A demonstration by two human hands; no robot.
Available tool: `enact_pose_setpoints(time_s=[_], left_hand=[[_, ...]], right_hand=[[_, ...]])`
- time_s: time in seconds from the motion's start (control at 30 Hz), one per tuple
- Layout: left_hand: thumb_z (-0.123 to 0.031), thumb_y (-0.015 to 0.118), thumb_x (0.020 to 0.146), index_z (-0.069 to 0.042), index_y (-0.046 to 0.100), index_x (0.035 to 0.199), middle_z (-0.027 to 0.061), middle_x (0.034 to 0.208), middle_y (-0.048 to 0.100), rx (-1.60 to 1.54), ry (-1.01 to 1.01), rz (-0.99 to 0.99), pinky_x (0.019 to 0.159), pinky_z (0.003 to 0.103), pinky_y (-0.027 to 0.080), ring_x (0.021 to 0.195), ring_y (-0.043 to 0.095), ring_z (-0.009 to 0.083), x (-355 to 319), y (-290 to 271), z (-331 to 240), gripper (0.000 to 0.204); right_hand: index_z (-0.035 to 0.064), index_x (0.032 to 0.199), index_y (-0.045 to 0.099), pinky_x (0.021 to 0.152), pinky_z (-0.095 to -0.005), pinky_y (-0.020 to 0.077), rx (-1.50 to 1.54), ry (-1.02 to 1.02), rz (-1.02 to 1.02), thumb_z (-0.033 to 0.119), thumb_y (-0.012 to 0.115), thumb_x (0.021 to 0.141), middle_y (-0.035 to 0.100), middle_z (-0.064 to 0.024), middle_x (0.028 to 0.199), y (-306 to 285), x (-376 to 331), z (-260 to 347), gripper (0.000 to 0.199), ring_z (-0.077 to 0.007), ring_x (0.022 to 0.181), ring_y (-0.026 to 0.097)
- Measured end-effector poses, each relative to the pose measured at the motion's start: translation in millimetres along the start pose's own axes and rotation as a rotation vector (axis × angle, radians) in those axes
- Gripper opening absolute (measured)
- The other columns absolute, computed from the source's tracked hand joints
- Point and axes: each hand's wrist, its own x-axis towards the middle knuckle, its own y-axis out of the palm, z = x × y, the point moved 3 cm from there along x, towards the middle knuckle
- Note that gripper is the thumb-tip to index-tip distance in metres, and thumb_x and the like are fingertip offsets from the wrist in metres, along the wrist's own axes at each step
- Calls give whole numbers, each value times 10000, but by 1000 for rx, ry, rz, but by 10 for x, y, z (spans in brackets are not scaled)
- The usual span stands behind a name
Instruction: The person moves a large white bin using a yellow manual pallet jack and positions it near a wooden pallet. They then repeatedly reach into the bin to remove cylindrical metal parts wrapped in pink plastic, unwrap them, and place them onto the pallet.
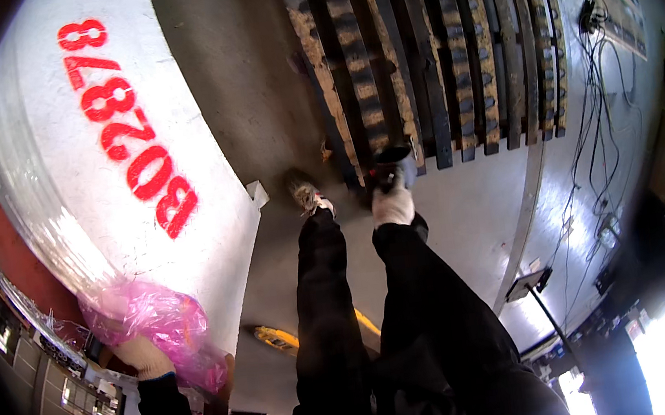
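Observation:
At the lower left, my left hand (145, 357), in a pale knit glove, is closed at a bunch of pink translucent plastic film (152, 318); the fingertips are hidden by it. The film lies against the side of a large white block (168, 128) with red stencilled marks. Clear wrap (42, 216) runs along the block's left edge. In the middle, my right hand (394, 204), in a pale glove, is closed around a dark object with a rounded end (393, 160), its kind unclear. It is held close to the near ends of the slatted wooden pallets (418, 58).
Loose black cables (598, 87) trail down the grey floor (464, 209) at the right, near a thin stand with a flat head (528, 285). My shoe (311, 195) is beside the block. A yellow elongated thing (276, 338) lies by my leg. Bright light glares at lower right.

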Motion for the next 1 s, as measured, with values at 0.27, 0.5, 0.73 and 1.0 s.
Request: enact_pose_setpoints(time_s=[0.27,0.5,0.73,1.0], left_hand=[[-204,536,1014,43,550,1321,205,1257,636,32,108,62,1005,385,492,1124,633,305,132,-97,-247,395],[-247,533,1031,36,524,1351,207,1299,606,61,159,101,1030,392,478,1159,612,294,185,-150,-384,428],[-290,529,1048,30,498,1381,209,1342,577,75,205,156,1055,398,465,1194,590,283,220,-66,-556,462],[-325,614,996,34,594,1214,157,1091,662,76,265,-118,779,368,554,879,660,278,-247,-297,-1214,420]], right_hand=[[111,1447,501,915,-467,538,251,49,-17,229,673,898,611,-233,1278,1101,-392,49,587,-424,1105,634],[41,1357,564,928,-415,529,473,-85,16,113,713,829,683,-210,1198,1143,-357,-551,553,-375,1124,657],[-1,1315,514,926,-491,514,207,-120,-228,168,744,824,580,-271,1226,467,303,-705,567,-446,1134,590],[-20,1124,601,867,-350,523,802,16,95,76,774,844,707,-143,1001,648,890,-1477,343,-232,965,672]])
